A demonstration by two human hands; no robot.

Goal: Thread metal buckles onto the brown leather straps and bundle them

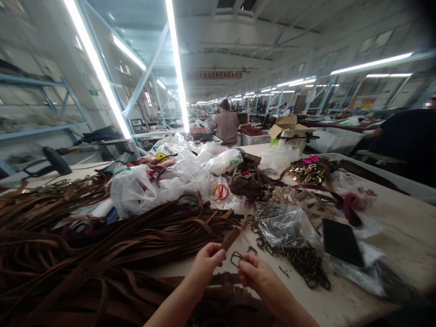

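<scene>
My left hand (208, 261) pinches a brown leather strap (231, 239), whose short end sticks up past the thumb. Close by on the right, my right hand (251, 269) grips a rectangular metal buckle (235, 259) between thumb and fingers. Strap and buckle are apart. Just beyond the right fingers another small buckle (252, 250) shows. A heap of dark metal buckles (306, 268) lies to the right, partly under a clear plastic bag (284, 222). Long brown leather straps (112, 245) cover the table on the left.
Scissors (220, 190) with orange and red handles rest before white plastic bags (187, 168). A black flat device (342, 241) lies on the right of the table (402, 227). Gold-coloured buckles (306, 172) and a cardboard box (288, 131) are farther back. Another person (225, 122) is beyond the table.
</scene>
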